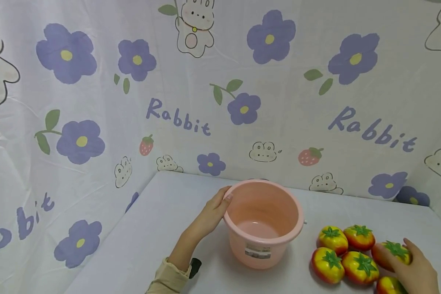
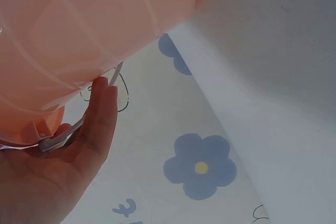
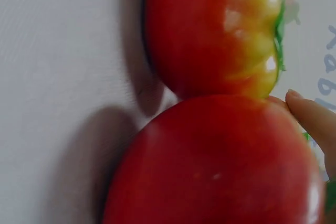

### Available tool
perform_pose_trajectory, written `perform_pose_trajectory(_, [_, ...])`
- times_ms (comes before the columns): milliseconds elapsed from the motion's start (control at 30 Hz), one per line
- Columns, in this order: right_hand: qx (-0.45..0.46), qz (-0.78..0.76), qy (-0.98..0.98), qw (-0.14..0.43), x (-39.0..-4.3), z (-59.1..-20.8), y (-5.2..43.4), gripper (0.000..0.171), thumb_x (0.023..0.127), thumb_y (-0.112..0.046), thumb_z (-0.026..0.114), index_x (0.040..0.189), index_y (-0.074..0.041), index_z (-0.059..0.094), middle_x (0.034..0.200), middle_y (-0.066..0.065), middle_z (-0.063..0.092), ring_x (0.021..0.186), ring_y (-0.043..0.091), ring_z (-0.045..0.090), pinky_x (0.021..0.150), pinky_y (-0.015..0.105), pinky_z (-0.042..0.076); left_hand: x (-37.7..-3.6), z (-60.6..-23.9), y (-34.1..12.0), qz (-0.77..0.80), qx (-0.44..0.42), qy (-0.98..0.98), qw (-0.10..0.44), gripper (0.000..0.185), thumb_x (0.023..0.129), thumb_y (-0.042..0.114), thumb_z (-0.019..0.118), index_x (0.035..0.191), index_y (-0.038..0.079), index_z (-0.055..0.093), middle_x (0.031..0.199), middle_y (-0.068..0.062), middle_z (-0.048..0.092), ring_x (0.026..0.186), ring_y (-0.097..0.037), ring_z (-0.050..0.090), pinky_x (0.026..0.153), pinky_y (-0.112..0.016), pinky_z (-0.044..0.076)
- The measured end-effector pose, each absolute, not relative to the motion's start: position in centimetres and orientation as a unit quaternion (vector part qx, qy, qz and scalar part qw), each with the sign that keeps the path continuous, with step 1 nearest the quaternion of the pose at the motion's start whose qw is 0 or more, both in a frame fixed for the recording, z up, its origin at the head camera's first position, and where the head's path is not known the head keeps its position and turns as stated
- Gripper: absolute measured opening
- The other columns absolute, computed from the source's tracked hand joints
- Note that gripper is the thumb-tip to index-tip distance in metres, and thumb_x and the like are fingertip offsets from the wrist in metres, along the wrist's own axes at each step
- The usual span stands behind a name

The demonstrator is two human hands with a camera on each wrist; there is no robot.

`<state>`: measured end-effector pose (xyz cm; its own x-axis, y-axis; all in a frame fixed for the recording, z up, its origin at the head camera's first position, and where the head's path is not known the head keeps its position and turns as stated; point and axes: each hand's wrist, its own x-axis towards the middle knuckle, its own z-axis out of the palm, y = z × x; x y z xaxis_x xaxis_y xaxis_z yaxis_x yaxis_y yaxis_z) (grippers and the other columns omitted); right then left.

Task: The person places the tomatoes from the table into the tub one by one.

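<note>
A pink plastic bucket (image 1: 257,253) stands upright on the table, with nothing in it. My left hand (image 1: 214,210) grips its left rim, thumb over the edge. Seen from the left wrist, the fingers (image 2: 102,119) lie along the outer wall beside the thin handle (image 2: 79,125). At the right, my right hand (image 1: 415,265) holds a red-and-yellow toy tomato (image 1: 398,250) with a green leafy top, thumb and fingers on opposite sides. Two toy tomatoes fill the right wrist view, a large red one (image 3: 215,166) in front of another (image 3: 205,30); a fingertip shows beyond them.
Several matching toy tomatoes (image 1: 360,267) sit in a cluster between the bucket and my right hand, one partly cut off at the bottom edge. The white table (image 1: 161,212) meets a cloth backdrop (image 1: 290,94) printed with flowers and rabbits behind and at the left.
</note>
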<state>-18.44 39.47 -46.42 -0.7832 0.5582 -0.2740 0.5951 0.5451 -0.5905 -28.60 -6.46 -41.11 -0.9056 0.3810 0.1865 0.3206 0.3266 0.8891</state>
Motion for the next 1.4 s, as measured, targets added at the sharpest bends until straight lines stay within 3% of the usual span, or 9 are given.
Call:
perform_pose_trajectory(333, [0.329, -0.362, 0.872, 0.002, -18.7, -45.4, 39.3, 0.107, 0.088, -0.075, 0.036, 0.154, -0.001, -0.005, 0.153, 0.038, 0.011, 0.134, 0.06, 0.021, 0.106, 0.072, 0.027, -28.8, -41.1, -6.5, 0.534, 0.217, 0.817, 0.026, 0.05, 0.104, 0.044, 0.036, 0.149, 0.021, 0.036, 0.152, -0.005, 0.044, 0.141, -0.027, 0.042, 0.112, -0.056, 0.037])
perform_pose_trajectory(600, [0.323, -0.371, 0.87, -0.006, -18.6, -44.2, 38.8, 0.106, 0.089, -0.073, 0.039, 0.154, -0.002, -0.006, 0.153, 0.038, 0.01, 0.137, 0.059, 0.017, 0.108, 0.071, 0.024, -28.7, -40.9, -6.4, 0.529, 0.209, 0.822, 0.034, 0.051, 0.104, 0.041, 0.036, 0.151, 0.019, 0.033, 0.152, -0.008, 0.043, 0.135, -0.03, 0.049, 0.103, -0.052, 0.048])
perform_pose_trajectory(767, [0.321, -0.376, 0.87, -0.009, -18.5, -43.5, 38.4, 0.106, 0.089, -0.072, 0.039, 0.154, -0.002, -0.006, 0.154, 0.037, 0.009, 0.138, 0.059, 0.017, 0.109, 0.071, 0.024, -28.8, -41.0, -6.4, 0.529, 0.213, 0.821, 0.026, 0.05, 0.104, 0.041, 0.038, 0.149, 0.019, 0.035, 0.152, -0.007, 0.043, 0.14, -0.027, 0.042, 0.112, -0.054, 0.039])
perform_pose_trajectory(1133, [0.303, -0.385, 0.871, -0.026, -18.6, -41.6, 37.3, 0.101, 0.092, -0.068, 0.039, 0.154, -0.002, -0.006, 0.155, 0.036, 0.008, 0.141, 0.056, 0.016, 0.11, 0.069, 0.023, -28.7, -41.0, -6.4, 0.531, 0.215, 0.819, 0.028, 0.05, 0.104, 0.04, 0.038, 0.15, 0.019, 0.034, 0.152, -0.007, 0.044, 0.139, -0.027, 0.044, 0.11, -0.054, 0.041])
perform_pose_trajectory(1400, [0.281, -0.386, 0.877, -0.049, -19.0, -40.3, 36.4, 0.095, 0.095, -0.061, 0.041, 0.155, -0.003, -0.005, 0.156, 0.035, 0.011, 0.136, 0.056, 0.024, 0.106, 0.067, 0.032, -28.9, -41.4, -6.5, 0.536, 0.217, 0.815, 0.029, 0.048, 0.104, 0.042, 0.038, 0.148, 0.022, 0.037, 0.151, -0.005, 0.044, 0.139, -0.027, 0.044, 0.11, -0.055, 0.04])
